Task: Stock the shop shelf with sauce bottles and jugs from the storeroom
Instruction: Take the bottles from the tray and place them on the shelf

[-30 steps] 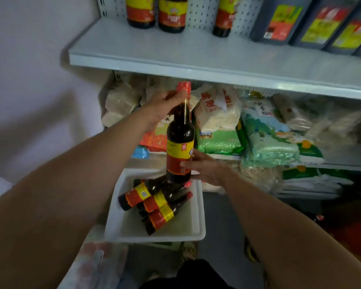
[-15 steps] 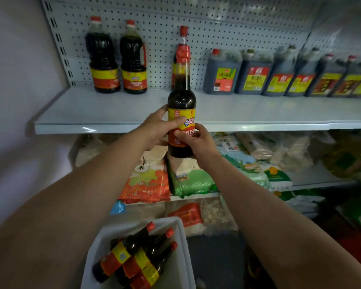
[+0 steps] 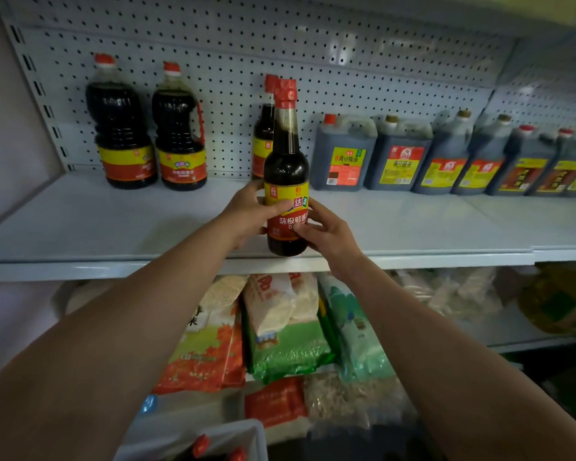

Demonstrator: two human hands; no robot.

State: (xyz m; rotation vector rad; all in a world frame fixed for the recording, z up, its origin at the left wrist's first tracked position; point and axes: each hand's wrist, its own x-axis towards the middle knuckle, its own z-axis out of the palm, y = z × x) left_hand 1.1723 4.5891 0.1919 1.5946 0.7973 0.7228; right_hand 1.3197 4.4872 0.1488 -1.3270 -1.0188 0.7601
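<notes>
both hands, left hand (image 3: 246, 214) and right hand (image 3: 326, 232), grip clasping upright sauce bottle (image 3: 286, 171) at shelf (image 3: 113, 224) front edge

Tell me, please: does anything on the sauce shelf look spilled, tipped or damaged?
Nothing stands out. The big bottles and the jugs stand upright on the shelf. Left hand and right hand hold the sauce bottle upright at the front edge.

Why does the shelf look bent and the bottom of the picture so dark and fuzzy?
Head view: the wide-angle lens bows the shelf and stretches the forearms; light falls mostly on the upper shelf, so the held bottle between the left hand and right hand reads sharply, while the bags below sit dim and soft.
</notes>
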